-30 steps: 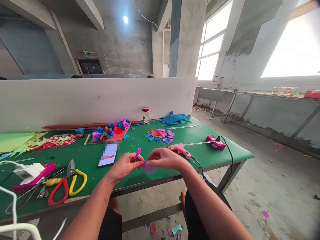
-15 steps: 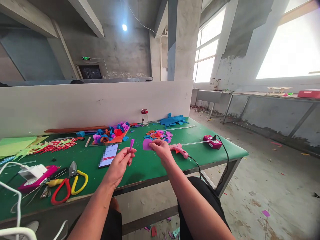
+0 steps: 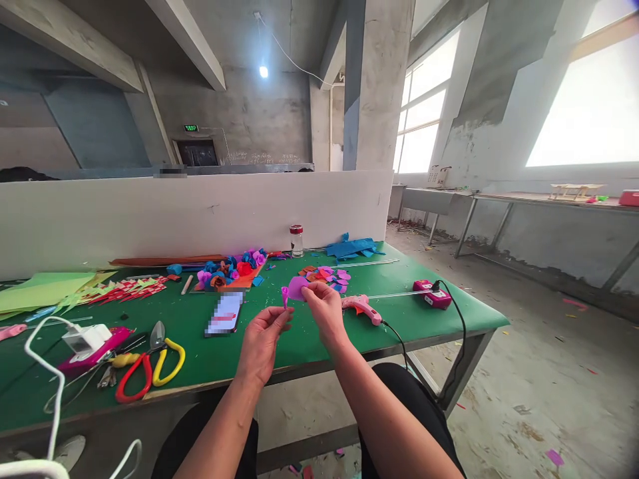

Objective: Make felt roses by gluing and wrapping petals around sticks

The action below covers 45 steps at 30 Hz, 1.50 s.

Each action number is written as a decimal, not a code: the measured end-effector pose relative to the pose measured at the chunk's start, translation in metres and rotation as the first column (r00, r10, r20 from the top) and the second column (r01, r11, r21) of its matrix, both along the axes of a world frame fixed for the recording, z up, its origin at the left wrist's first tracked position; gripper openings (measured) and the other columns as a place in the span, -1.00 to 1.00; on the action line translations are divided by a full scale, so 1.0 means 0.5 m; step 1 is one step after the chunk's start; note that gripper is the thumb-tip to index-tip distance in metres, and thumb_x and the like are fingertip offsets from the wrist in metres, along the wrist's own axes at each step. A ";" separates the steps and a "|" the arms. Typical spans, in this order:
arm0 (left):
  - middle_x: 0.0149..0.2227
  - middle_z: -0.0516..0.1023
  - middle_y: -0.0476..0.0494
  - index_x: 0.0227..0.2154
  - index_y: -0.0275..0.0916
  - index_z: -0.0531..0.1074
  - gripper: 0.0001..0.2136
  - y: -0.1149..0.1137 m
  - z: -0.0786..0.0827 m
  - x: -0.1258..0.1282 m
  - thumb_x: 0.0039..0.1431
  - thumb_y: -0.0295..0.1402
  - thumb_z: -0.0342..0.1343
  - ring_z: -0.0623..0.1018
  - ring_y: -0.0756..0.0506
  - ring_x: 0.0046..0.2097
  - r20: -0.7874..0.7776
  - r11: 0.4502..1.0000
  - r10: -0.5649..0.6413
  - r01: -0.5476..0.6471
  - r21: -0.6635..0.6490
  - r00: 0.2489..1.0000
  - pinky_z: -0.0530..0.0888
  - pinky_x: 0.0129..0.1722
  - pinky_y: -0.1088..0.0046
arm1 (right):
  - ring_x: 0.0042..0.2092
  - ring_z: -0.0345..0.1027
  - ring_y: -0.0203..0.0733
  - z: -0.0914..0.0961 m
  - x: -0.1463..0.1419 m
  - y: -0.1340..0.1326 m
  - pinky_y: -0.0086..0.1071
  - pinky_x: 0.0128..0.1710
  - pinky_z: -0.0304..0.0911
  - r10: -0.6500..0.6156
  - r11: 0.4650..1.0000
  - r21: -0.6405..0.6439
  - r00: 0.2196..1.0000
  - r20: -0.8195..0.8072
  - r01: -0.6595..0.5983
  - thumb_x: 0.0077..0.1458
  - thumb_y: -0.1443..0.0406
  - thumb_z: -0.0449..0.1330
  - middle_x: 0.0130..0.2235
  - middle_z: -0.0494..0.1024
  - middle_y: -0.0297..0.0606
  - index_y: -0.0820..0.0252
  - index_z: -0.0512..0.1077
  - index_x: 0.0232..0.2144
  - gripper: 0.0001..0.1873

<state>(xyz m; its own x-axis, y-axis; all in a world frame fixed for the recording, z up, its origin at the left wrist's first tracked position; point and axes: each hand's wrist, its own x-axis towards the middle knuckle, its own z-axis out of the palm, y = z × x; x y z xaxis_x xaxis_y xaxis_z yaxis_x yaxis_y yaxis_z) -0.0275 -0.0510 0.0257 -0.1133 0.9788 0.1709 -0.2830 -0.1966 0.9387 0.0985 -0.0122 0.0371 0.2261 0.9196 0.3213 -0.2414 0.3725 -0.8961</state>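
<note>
My left hand (image 3: 264,336) pinches a small rolled pink paper piece (image 3: 285,295) upright between thumb and fingers. My right hand (image 3: 324,307) pinches a flat purple paper petal (image 3: 298,287) right beside that roll, the two pieces touching or nearly so. Both hands hover above the green table (image 3: 299,342) near its front edge. A pile of cut pink, orange and blue petals (image 3: 327,275) lies just beyond the hands. A pink glue gun (image 3: 360,307) lies on the table to the right of my right hand.
A phone (image 3: 225,313) lies left of the hands. Red and yellow-handled scissors (image 3: 144,366) and pliers sit at the front left. Finished paper roses (image 3: 229,267) and a small jar (image 3: 296,239) stand by the white divider (image 3: 200,213). A pink power strip (image 3: 432,294) with a black cord is at the right.
The hands came apart, then moved together again and rose a little. The purple petal was lifted from low near the table edge up beside the pink roll.
</note>
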 end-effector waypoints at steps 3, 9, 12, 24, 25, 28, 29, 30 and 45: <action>-0.46 0.53 -0.03 -0.46 -0.28 0.58 -0.67 0.006 -0.012 0.010 -0.27 -0.18 0.46 0.36 0.04 -0.40 -0.018 0.999 0.054 -0.053 0.012 0.998 0.29 -0.39 0.55 | -0.49 0.12 -0.33 0.002 0.005 -0.002 -0.44 -0.46 0.04 0.012 1.000 0.016 0.999 -0.034 -0.012 -0.12 0.18 0.24 -0.57 0.37 -0.42 0.21 0.43 -0.57 -0.80; -0.49 0.52 -0.02 -0.50 -0.27 0.62 -0.64 0.012 -0.019 0.015 -0.40 -0.19 0.50 0.33 0.05 -0.42 0.026 0.998 0.056 -0.056 -0.002 0.998 0.27 -0.41 0.54 | -0.49 0.14 -0.32 0.002 0.003 -0.001 -0.43 -0.42 0.07 0.066 0.998 0.005 0.995 -0.073 -0.066 -0.16 0.16 0.26 -0.58 0.38 -0.42 0.20 0.42 -0.59 -0.78; -0.52 0.53 -0.02 -0.51 -0.27 0.62 -0.66 0.012 -0.018 0.011 -0.41 -0.20 0.51 0.34 0.05 -0.45 -0.003 0.996 0.091 -0.090 0.014 0.996 0.28 -0.42 0.54 | -0.47 0.15 -0.31 0.003 0.000 -0.003 -0.43 -0.42 0.07 0.085 0.996 -0.002 0.992 -0.089 -0.085 -0.17 0.15 0.27 -0.58 0.38 -0.42 0.20 0.43 -0.59 -0.78; -0.53 0.53 -0.01 -0.45 -0.30 0.60 -0.64 -0.005 -0.009 0.004 -0.37 -0.23 0.49 0.49 0.02 -0.57 0.039 0.999 0.031 -0.029 -0.046 0.999 0.45 -0.55 0.49 | -0.48 0.15 -0.32 0.008 -0.001 -0.007 -0.43 -0.43 0.09 0.096 0.995 0.001 0.988 -0.117 -0.097 -0.20 0.15 0.30 -0.59 0.38 -0.42 0.20 0.44 -0.60 -0.77; -0.53 0.53 -0.01 -0.47 -0.31 0.60 -0.64 -0.004 -0.008 0.004 -0.39 -0.24 0.49 0.50 0.02 -0.56 0.042 0.998 0.037 -0.035 -0.050 0.998 0.46 -0.53 0.49 | -0.49 0.16 -0.32 0.008 -0.001 -0.007 -0.43 -0.43 0.10 0.088 0.996 0.001 0.990 -0.113 -0.088 -0.19 0.15 0.29 -0.60 0.38 -0.42 0.20 0.44 -0.60 -0.77; -0.55 0.53 -0.02 -0.52 -0.33 0.59 -0.65 -0.002 -0.007 0.006 -0.42 -0.26 0.50 0.49 0.02 -0.55 0.044 0.996 0.047 -0.044 -0.071 0.998 0.47 -0.53 0.50 | -0.48 0.17 -0.31 0.005 -0.002 -0.006 -0.43 -0.43 0.11 0.070 0.998 0.010 0.994 -0.086 -0.070 -0.17 0.16 0.28 -0.59 0.39 -0.42 0.20 0.44 -0.60 -0.79; -0.55 0.53 -0.03 -0.52 -0.33 0.59 -0.65 -0.002 -0.006 0.006 -0.43 -0.26 0.50 0.49 0.02 -0.55 0.046 0.996 0.044 -0.041 -0.076 0.998 0.46 -0.53 0.51 | -0.48 0.18 -0.31 0.004 -0.003 -0.007 -0.43 -0.43 0.11 0.073 0.997 0.013 0.995 -0.073 -0.072 -0.16 0.17 0.27 -0.58 0.40 -0.41 0.20 0.45 -0.59 -0.79; -0.55 0.53 -0.03 -0.52 -0.33 0.59 -0.66 -0.001 -0.006 0.007 -0.43 -0.27 0.50 0.49 0.02 -0.55 0.050 0.996 0.040 -0.036 -0.079 0.998 0.45 -0.54 0.52 | -0.47 0.19 -0.31 0.003 -0.004 -0.007 -0.43 -0.42 0.12 0.078 0.997 0.016 0.995 -0.061 -0.077 -0.15 0.17 0.27 -0.58 0.41 -0.41 0.20 0.45 -0.59 -0.79; -0.60 0.51 -0.02 -0.54 -0.33 0.59 -0.64 0.006 -0.004 0.015 -0.47 -0.26 0.51 0.46 0.03 -0.58 0.066 0.995 0.037 -0.031 -0.091 0.997 0.43 -0.56 0.51 | -0.46 0.31 -0.26 0.008 -0.006 -0.022 -0.42 -0.38 0.21 0.127 0.992 -0.004 0.991 -0.033 -0.127 -0.13 0.16 0.24 -0.56 0.48 -0.37 0.19 0.45 -0.57 -0.79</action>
